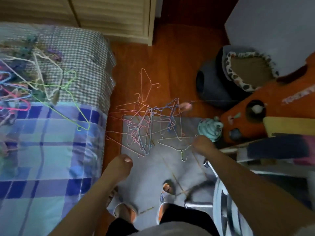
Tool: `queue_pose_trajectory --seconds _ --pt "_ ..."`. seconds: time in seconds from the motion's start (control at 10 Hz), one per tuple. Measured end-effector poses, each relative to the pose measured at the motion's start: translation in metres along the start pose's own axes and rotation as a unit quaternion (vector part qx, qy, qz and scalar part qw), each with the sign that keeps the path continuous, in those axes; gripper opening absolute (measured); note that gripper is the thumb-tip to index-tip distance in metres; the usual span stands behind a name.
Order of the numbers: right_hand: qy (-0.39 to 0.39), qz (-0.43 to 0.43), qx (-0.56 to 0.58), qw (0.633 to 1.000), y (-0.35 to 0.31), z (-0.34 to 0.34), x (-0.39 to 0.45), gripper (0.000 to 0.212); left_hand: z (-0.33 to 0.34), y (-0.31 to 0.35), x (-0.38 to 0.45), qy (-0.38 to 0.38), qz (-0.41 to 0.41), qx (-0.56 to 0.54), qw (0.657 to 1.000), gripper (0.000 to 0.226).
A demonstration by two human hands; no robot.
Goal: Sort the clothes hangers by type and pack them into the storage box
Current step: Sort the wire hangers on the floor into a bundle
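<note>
- Here, a person stands looking down at a grey rug (153, 169) on a wooden floor (172, 65), both bare forearms reaching forward.
- The right hand (202, 144) has its grip curled shut on a pale wire hanger (177, 142) lying on the rug, holding it at its right end.
- The left hand (121, 165) hangs over the rug's left edge, fingers loosely together and holding nothing.
- A tangled heap of thin pink and blue hangers (146, 123) lies across the far edge of the rug, just left of the held one.
- One pink hanger (147, 84) lies apart on the floor, farther off.
- A second pile of coloured hangers (25, 82) sits on the bed (51, 150) at the left, a green hanger (71, 103) trailing nearest.
</note>
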State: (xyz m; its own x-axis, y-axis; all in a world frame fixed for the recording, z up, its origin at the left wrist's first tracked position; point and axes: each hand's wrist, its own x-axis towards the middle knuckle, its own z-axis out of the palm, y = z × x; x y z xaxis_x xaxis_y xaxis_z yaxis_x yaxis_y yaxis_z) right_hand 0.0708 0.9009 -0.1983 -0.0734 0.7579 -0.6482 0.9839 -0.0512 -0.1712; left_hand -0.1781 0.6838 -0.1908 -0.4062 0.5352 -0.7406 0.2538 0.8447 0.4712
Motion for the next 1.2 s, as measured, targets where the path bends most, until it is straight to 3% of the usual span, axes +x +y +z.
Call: queue_pose_trajectory --seconds 0.1,0.2,0.3,0.4,0.5,0.8,0.9,1.0,1.1,1.2 --pt "-0.022 0.043 0.018 0.999 0.004 0.024 0.018 0.031 0.007 -0.004 0.045 -0.012 0.003 0.048 0.999 0.027" --pt "-0.027 0.026 -0.030 0.999 0.019 0.058 0.040 0.027 0.025 -0.028 0.108 -0.030 0.032 0.117 0.992 0.012" --pt "-0.014 0.002 -0.035 0.999 0.034 0.088 0.064 0.027 0.046 -0.036 0.131 -0.013 0.031 0.118 0.992 0.009" --pt "-0.071 0.006 -0.039 0.997 0.057 0.142 0.123 0.027 0.094 -0.055 0.165 0.038 0.040 0.079 0.995 0.021" --pt "-0.075 0.000 -0.064 0.995 0.086 0.204 0.186 0.022 0.157 -0.074 0.206 0.045 0.038 0.084 0.995 0.034" --pt "-0.024 -0.006 -0.127 0.992 0.102 0.338 0.295 0.024 0.262 -0.139 0.342 0.030 0.076 0.187 0.979 0.041" --pt "0.051 -0.071 -0.225 0.971 0.105 0.375 0.375 0.026 0.280 -0.156 0.428 0.070 0.144 0.230 0.960 0.036" --pt "0.069 -0.114 -0.334 0.933 0.125 0.397 0.454 0.029 0.288 -0.168 0.516 0.066 0.186 0.297 0.934 0.040" --pt "0.078 -0.121 -0.400 0.905 0.146 0.424 0.500 0.033 0.295 -0.165 0.565 0.076 0.234 0.394 0.886 0.049" --pt "0.114 -0.190 -0.418 0.881 0.181 0.454 0.525 0.006 0.292 -0.167 0.600 0.095 0.261 0.340 0.899 0.030"
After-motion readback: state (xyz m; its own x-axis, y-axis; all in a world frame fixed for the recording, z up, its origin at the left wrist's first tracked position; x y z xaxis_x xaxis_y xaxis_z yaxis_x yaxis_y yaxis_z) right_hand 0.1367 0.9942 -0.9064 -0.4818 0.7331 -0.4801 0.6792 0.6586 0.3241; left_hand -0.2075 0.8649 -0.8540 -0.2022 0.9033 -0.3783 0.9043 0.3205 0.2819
